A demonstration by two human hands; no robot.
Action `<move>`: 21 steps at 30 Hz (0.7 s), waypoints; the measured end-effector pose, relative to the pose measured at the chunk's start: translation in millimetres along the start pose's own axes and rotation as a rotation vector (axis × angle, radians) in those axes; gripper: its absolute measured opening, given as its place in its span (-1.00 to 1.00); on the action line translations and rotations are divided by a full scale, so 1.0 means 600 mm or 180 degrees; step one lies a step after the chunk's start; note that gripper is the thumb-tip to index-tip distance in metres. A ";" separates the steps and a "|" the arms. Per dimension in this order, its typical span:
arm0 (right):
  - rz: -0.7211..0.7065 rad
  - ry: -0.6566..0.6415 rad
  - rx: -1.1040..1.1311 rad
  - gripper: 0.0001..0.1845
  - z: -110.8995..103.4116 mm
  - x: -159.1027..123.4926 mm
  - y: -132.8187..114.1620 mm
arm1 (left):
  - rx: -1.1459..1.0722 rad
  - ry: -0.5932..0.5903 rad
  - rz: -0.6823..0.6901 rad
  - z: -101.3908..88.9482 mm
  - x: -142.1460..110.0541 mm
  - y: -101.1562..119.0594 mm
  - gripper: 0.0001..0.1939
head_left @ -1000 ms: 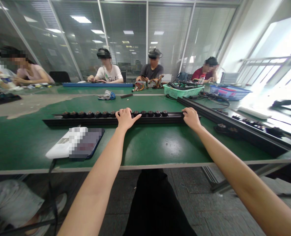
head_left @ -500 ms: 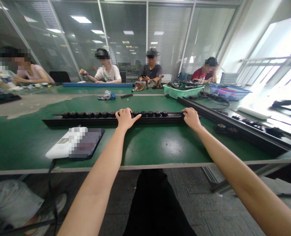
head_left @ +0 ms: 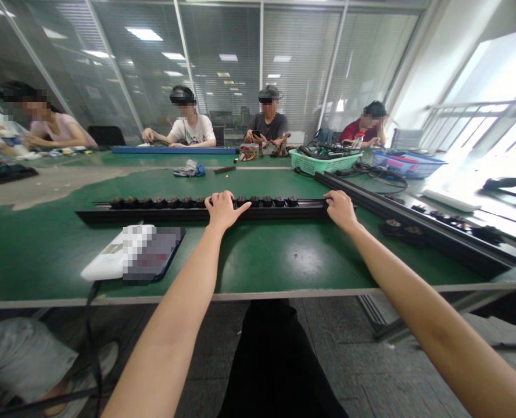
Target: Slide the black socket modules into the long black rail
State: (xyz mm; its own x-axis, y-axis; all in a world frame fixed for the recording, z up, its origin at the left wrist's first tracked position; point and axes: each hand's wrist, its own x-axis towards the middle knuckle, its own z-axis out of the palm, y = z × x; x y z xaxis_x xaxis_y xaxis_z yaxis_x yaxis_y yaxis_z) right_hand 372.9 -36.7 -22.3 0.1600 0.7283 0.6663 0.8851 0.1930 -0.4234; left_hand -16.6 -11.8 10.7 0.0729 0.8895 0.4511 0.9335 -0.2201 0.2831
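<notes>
The left hand (head_left: 224,210) lies across the black rail (head_left: 153,215) at 12 o'clock, fingers loosely open, holding nothing that shows. The right hand (head_left: 340,210) rests open on the rail's right end. Small dark round parts (head_left: 171,202) seem to fill the rail, though the left hand hides a stretch. A second rail (head_left: 415,222) runs along the green counter (head_left: 31,261) at 2 o'clock.

No text is legible, the white box (head_left: 103,262) being pixelated.

Bare left hand (head_left: 223,210), bare right hand (head_left: 340,210), slim bare forearms (head_left: 166,348) entering from the near corners, plain black trousers (head_left: 275,366) on the legs below
</notes>
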 end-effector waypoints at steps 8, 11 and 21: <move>0.0050 -0.0011 0.0006 -0.68 -0.008 -0.001 -0.011 | -0.0032 -0.0007 0.0007 -0.002 -0.001 0.001 -0.49; 0.0070 -0.0027 0.0005 -0.70 -0.009 -0.001 -0.013 | -0.0031 -0.0002 0.0017 0.000 0.000 0.000 -0.49; 0.0117 0.0013 -0.0070 -0.68 -0.009 0.001 -0.008 | -0.0029 0.0052 0.0051 0.006 0.003 -0.005 -0.48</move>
State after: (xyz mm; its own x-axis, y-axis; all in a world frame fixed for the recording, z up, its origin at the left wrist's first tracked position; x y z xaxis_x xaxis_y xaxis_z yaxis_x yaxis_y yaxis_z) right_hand 371.1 -40.7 -16.8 0.1942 0.7320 0.6531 0.8881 0.1517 -0.4340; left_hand -17.9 -8.2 7.4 0.0820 0.8792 0.4693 0.9290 -0.2379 0.2835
